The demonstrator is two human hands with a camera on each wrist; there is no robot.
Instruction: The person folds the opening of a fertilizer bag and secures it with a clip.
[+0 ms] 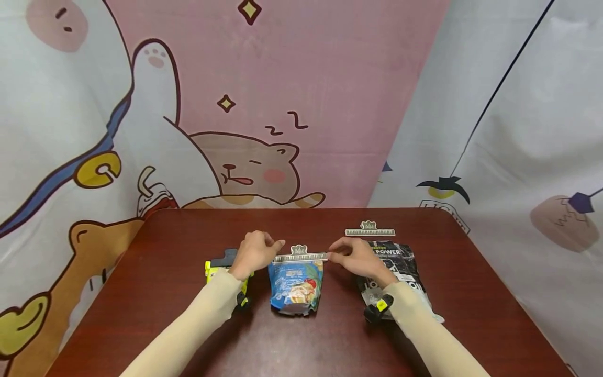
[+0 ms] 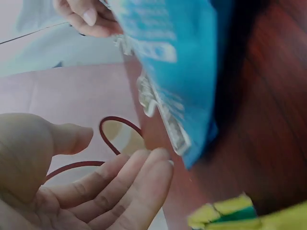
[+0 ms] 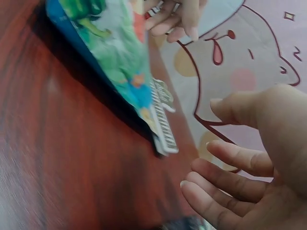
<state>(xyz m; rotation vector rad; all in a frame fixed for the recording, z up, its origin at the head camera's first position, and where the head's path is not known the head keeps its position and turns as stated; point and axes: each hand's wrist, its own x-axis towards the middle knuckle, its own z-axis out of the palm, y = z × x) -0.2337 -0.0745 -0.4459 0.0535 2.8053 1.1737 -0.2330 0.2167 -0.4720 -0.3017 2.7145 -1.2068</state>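
Note:
A blue food bag [image 1: 296, 288] with printed pictures stands on the table between my hands. Across its top sits a white sealing clip [image 1: 300, 257] with piano-key stripes and a crown-shaped tab. My left hand [image 1: 255, 254] hovers by the clip's left end. In the left wrist view, that hand's thumb and fingers are spread apart with nothing between them. At the other end is my right hand [image 1: 359, 258], its fingertips close to the clip in the head view. The right wrist view shows its fingers [image 3: 230, 179] loosely extended, apart from the clip [image 3: 164, 120] and holding nothing.
Left of the blue bag is a yellow bag [image 1: 212, 271] with a dark grey clip [image 1: 225, 258], partly behind my left arm. A black bag [image 1: 400, 256] lies under my right forearm. Behind it rests another striped clip [image 1: 369, 231]. A cartoon cloth [image 1: 339, 94] hangs beyond the table [image 1: 179, 241].

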